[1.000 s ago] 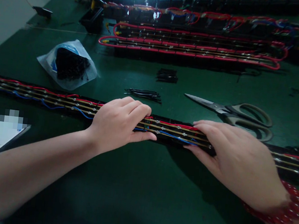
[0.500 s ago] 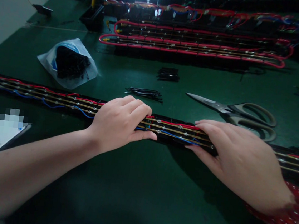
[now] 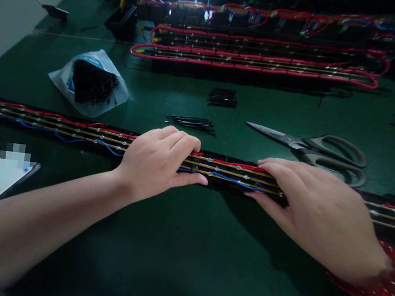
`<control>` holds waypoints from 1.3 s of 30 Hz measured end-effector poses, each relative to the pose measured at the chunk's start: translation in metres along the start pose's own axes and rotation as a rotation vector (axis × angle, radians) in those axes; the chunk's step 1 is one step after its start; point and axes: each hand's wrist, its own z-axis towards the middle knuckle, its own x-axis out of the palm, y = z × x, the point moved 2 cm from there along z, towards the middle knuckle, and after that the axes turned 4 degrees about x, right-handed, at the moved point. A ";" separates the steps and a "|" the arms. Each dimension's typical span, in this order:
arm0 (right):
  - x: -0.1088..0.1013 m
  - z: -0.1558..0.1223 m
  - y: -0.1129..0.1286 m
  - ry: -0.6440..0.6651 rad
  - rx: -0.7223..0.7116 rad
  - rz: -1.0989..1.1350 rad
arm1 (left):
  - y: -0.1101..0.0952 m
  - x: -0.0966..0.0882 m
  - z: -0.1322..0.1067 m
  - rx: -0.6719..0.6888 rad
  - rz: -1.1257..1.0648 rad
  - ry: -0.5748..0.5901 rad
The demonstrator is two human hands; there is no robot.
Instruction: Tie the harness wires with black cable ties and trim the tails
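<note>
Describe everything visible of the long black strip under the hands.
This narrow black strip carries three brass-looking rods with shiny joints, a red wire along its far side and a blue wire nearer. It slants across the dark green tabletop, leaving the frame at both sides. The left hand and right hand grip it.

Between the left hand (image 3: 158, 162) and right hand (image 3: 321, 219), a gap is left over the long black strip with gold rails (image 3: 230, 171). Beyond, passage is hindered by grey-handled metal scissors (image 3: 293, 142); nearer, the flat green tabletop (image 3: 186, 246) is left open.
</note>
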 end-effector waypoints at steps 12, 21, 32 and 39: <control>-0.001 0.000 0.000 -0.003 -0.025 -0.009 | -0.001 -0.001 0.000 0.043 0.026 0.047; -0.004 -0.002 -0.001 -0.041 -0.039 0.012 | -0.002 -0.003 0.000 0.071 0.048 0.061; -0.004 0.000 0.000 -0.038 -0.029 0.026 | -0.004 -0.006 0.000 0.100 0.102 0.116; -0.004 -0.001 -0.001 -0.043 -0.039 0.025 | -0.011 -0.008 0.001 0.110 0.123 0.089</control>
